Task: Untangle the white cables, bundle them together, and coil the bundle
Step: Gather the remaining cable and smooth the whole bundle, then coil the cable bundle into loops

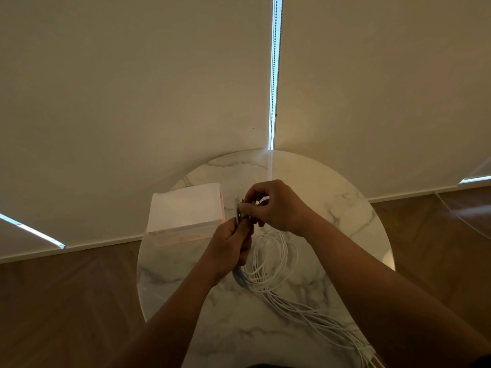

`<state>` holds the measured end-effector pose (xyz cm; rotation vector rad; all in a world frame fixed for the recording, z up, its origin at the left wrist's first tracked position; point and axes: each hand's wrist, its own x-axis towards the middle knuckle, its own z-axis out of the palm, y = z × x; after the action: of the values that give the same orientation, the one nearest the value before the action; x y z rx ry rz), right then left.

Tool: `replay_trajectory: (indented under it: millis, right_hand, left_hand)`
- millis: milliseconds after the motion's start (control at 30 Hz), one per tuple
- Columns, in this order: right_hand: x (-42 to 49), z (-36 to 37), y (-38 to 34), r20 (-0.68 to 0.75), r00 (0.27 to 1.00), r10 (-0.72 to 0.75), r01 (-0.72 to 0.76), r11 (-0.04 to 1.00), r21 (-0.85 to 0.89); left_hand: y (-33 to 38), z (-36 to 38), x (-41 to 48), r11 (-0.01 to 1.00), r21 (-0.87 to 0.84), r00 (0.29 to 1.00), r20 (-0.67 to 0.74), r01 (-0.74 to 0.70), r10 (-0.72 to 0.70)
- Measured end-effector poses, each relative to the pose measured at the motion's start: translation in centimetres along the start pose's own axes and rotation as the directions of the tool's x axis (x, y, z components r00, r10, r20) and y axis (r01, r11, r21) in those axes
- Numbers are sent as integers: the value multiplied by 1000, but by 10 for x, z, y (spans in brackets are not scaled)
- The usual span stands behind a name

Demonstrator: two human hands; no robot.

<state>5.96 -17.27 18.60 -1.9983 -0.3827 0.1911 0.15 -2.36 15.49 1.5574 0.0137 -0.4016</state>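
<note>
My left hand (230, 245) grips the white cables (276, 252) just right of the box (186, 208) — fingers curled round them. My right hand (276, 205) pinches their ends, also beside the box.

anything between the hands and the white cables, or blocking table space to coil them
No. Both the left hand and right hand hold the white cables; the white box sits left of them.

White box (186, 208) on marble table (337, 181)
</note>
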Motion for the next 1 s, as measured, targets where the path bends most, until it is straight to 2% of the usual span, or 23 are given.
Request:
replay_trajectory:
  millis: [133, 400, 500, 633, 767, 933, 967, 1000]
  right_hand:
    - [2, 0, -3, 77, 995, 64, -62, 998, -29]
    - [6, 5, -4, 26, 997, 79, -75, 991, -111]
    - [6, 8, -7, -10, 999, -35, 33, 984, -177]
    - [8, 10, -9, 48, 975, -216, 220, 967, -129]
    - [17, 10, -4, -20, 940, -340, 330, 924, -195]
    - [26, 14, -3, -124, 958, -259, 225, 946, -235]
    - [26, 14, -1, -167, 962, -215, 186, 967, -175]
    - [23, 14, 2, -204, 970, -132, 128, 991, -35]
  left_hand:
    - [-2, 2, -3, 1000, -7, 1000, 9, 9, -9]
    - [-2, 2, -2, 1000, -24, 999, 34, 4, -3]
    - [0, 4, -2, 1000, 18, 1000, 23, -4, 3]
    - [6, 7, -3, 1000, 1, 998, 69, 2, -2]
    - [6, 5, -2, 999, -23, 994, 107, 31, -28]
    - [6, 7, -4, 991, -130, 996, 90, 41, -30]
    - [8, 6, -2, 986, -165, 998, 62, 37, -27]
    - [11, 4, 0, 977, -210, 999, 23, 26, -22]
